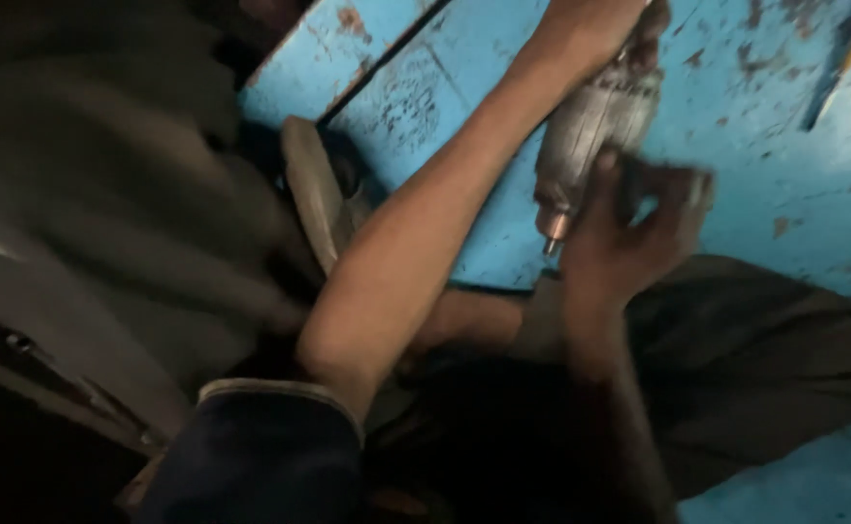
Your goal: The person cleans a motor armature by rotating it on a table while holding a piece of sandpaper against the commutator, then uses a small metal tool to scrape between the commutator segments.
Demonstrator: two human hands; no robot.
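1. The blue painted board [765, 126] is filling the upper right of the view, its paint chipping away in rusty brown patches and a dark seam running across it near the top left.
2. A dark cloth [765, 369] is lying below the board at the right, and blurred grey shapes are taking up the whole left side, too smeared to name.
3. The left arm is stretching up from a dark blue rolled sleeve [270, 446] at the bottom, crossing the board on a slant.
4. The left hand [600, 29] is gripping the top end of the motor armature [595, 126], fingers wrapping around it; their tips are running out of view.
5. The right hand [629, 233] is coming up from below, fingers curling and partly spreading against the armature's lower right side, touching it; the blur is hiding whether they are closing fully.
6. The armature itself is hanging tilted over the board: a pale grey, ribbed cylinder, narrowing at the lower end to a coppery collar and a short thin shaft tip [550, 243] pointing down and left.
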